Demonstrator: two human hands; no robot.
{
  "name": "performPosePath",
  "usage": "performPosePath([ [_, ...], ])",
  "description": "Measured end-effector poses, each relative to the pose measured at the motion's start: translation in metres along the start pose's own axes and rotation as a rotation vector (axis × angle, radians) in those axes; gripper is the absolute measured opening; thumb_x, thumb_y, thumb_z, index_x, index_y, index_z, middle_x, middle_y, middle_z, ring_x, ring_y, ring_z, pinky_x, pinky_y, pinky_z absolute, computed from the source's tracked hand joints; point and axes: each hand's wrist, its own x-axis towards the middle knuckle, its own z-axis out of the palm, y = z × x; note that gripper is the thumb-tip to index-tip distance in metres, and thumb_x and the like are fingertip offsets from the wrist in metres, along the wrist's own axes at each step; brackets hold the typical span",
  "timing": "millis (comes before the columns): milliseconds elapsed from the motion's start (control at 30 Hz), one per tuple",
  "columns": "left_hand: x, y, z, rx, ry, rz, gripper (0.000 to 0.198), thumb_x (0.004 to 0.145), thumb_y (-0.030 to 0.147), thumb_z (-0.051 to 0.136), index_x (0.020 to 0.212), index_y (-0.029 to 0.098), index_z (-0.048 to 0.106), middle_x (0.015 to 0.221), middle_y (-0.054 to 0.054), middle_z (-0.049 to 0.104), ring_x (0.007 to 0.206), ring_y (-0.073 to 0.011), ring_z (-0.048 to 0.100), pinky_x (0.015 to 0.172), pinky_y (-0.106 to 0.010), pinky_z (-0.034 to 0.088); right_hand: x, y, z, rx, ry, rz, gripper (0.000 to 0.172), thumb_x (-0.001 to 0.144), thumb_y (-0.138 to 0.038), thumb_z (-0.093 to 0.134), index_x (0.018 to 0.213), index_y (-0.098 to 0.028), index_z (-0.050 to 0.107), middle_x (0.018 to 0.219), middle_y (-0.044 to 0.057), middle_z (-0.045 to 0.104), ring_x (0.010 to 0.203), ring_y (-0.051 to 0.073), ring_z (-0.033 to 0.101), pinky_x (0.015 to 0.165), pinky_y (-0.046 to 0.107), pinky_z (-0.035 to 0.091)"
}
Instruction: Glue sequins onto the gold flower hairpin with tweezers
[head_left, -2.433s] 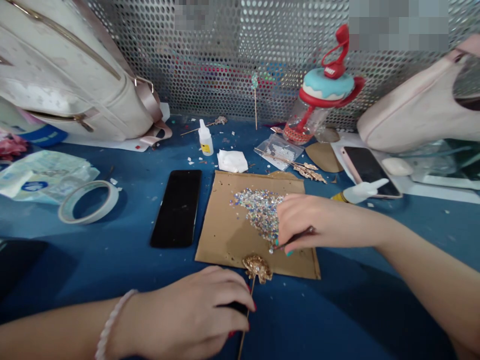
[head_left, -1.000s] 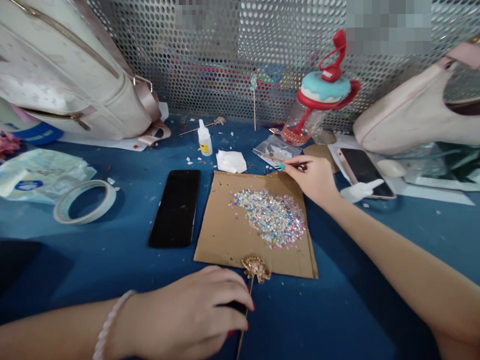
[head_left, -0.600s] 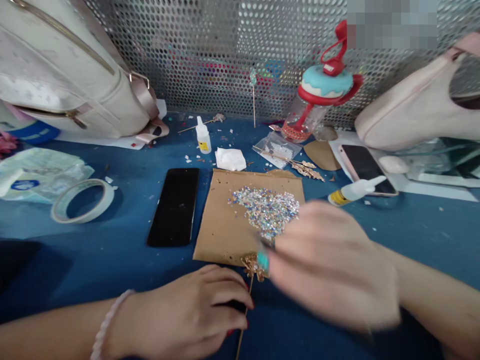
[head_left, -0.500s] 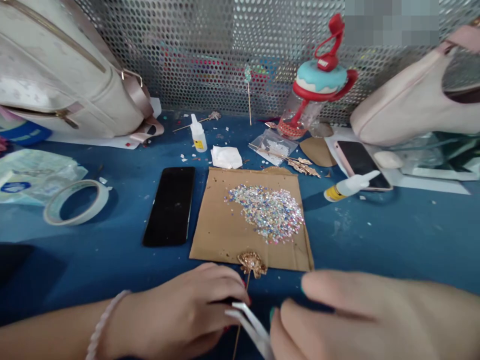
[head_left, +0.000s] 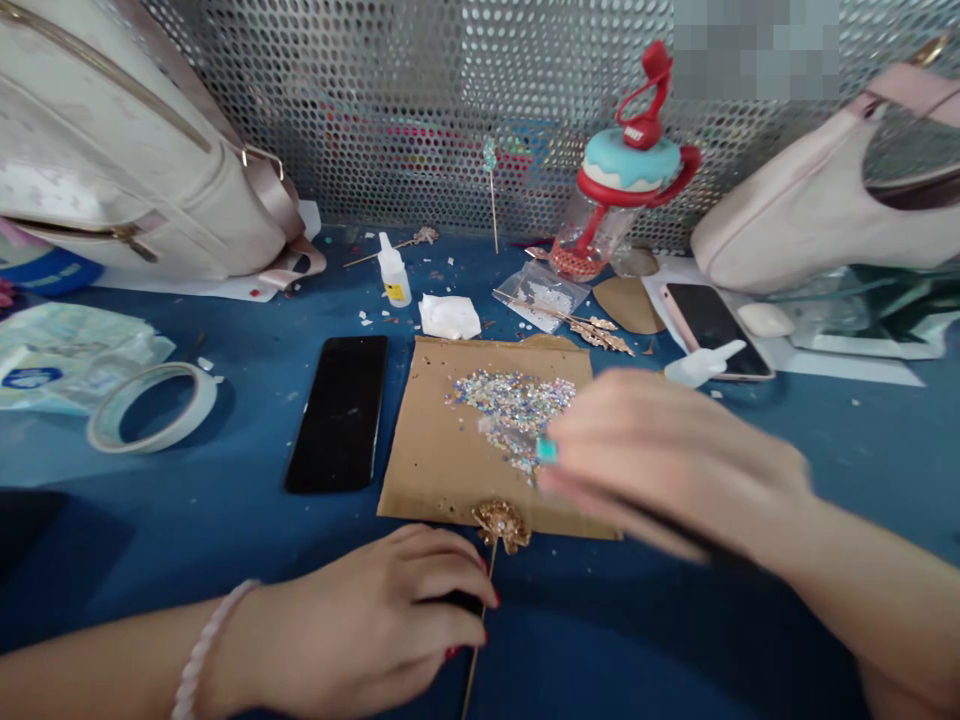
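My left hand (head_left: 375, 620), with a beaded bracelet at the wrist, is closed on the thin stem of a gold hair stick. The flower-shaped head of the gold hair stick (head_left: 501, 525) rests at the front edge of the cardboard (head_left: 420, 450). Over the right part of the cardboard, my right hand (head_left: 645, 450) is closed around tweezers (head_left: 504, 432), smeared by motion. Their tips are at a pile of small shiny rhinestones (head_left: 510, 393); whether they pinch one I cannot tell. Part of the pile is hidden by the hand.
A black phone (head_left: 337, 412) and a tape roll (head_left: 154, 408) lie to the left. Behind the cardboard are a glue bottle (head_left: 394, 272), white tissue (head_left: 450, 316) and a red-and-blue cup (head_left: 630, 160). Another glue bottle (head_left: 701, 365) stands right. Bags (head_left: 135, 150) flank the perforated metal screen (head_left: 360, 80).
My right hand has moved forward with the tweezers, from beside the left hand to the rhinestone pile. The left hand stays on the hair stick. The view has shifted slightly.
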Motion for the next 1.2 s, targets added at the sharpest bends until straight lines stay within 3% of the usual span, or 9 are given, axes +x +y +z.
performPosePath([
  [33,0.0,0.0,-0.001,-0.026,-0.04,-0.01,0.029,0.086,0.008,0.046,0.111,0.017,0.056,0.118,-0.005,0.059,0.113,-0.0197,0.05,0.101,-0.033,0.043,0.005,0.018,0.005,0.004,0.008,-0.022,0.016,0.083,-0.014,0.062,0.09,-0.028,0.063,0.086,-0.003,0.07,0.078,0.014,0.065,0.074,0.029,0.053],
  [67,0.0,0.0,-0.001,-0.051,-0.072,-0.017,0.03,0.086,0.007,0.046,0.112,0.016,0.055,0.119,-0.006,0.059,0.114,-0.0206,0.049,0.102,-0.035,0.042,0.008,0.037,0.011,-0.038,0.045,0.053,0.014,0.084,-0.014,0.059,0.09,-0.026,0.063,0.086,-0.001,0.07,0.079,0.014,0.065,0.072,0.029,0.053],
  [167,0.0,-0.001,-0.002,-0.067,-0.076,-0.024,0.03,0.086,0.006,0.045,0.112,0.016,0.055,0.119,-0.007,0.059,0.114,-0.021,0.049,0.101,-0.037,0.043,0.004,0.094,0.028,-0.097,0.143,0.447,0.003,0.081,-0.021,0.061,0.083,-0.021,0.064,0.082,0.002,0.069,0.074,0.016,0.064,0.066,0.029,0.051],
  [300,0.0,-0.001,-0.002,-0.082,-0.064,-0.025,0.03,0.086,0.006,0.046,0.113,0.016,0.055,0.119,-0.008,0.059,0.114,-0.0214,0.049,0.1,-0.038,0.044,-0.01,0.132,0.04,-0.139,0.152,0.562,0.004,0.077,-0.021,0.062,0.075,-0.018,0.064,0.073,0.002,0.067,0.06,0.014,0.058,0.058,0.029,0.045],
  [700,0.0,-0.002,-0.003,-0.099,-0.047,-0.023,0.03,0.085,0.006,0.047,0.112,0.018,0.055,0.118,-0.008,0.06,0.113,-0.0217,0.05,0.099,-0.038,0.044,-0.013,0.141,0.049,-0.139,0.223,0.711,0.008,0.074,-0.025,0.063,0.076,-0.017,0.065,0.069,0.003,0.066,0.057,0.013,0.054,0.055,0.028,0.04],
  [1200,0.001,-0.002,-0.002,-0.087,-0.067,-0.026,0.03,0.085,0.006,0.047,0.111,0.016,0.055,0.119,-0.007,0.059,0.114,-0.0215,0.049,0.1,-0.037,0.042,-0.014,0.145,0.051,-0.11,0.23,0.737,0.012,0.077,-0.029,0.062,0.073,-0.017,0.064,0.067,0.003,0.064,0.055,0.014,0.054,0.053,0.028,0.04],
])
